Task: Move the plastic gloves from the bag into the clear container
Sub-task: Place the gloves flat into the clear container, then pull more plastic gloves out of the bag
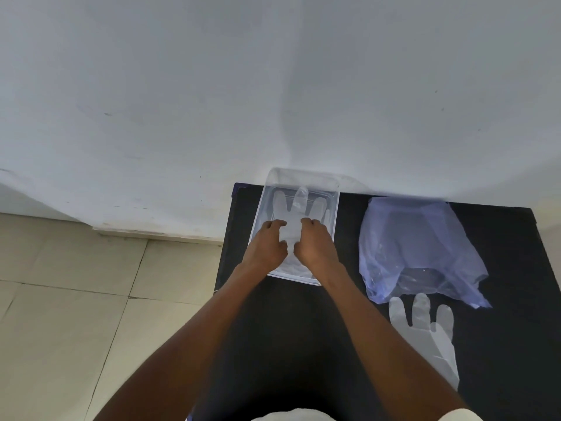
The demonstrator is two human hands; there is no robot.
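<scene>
A clear rectangular container (333, 208) stands at the back left of a black table (303, 323). Inside it lies a see-through plastic glove (291, 205), fingers pointing away from me. My left hand (267, 243) and my right hand (314, 243) are side by side inside the container, fingers curled down onto the glove's palm part. Whether they pinch it or only press it flat is unclear. To the right lies a crumpled bluish plastic bag (419, 247), its mouth toward me. A second plastic glove (428, 332) lies flat on the table just in front of the bag.
The table stands against a white wall (273, 86). Its left edge drops to a tiled floor (76, 299). My forearms stretch across the near middle of the table.
</scene>
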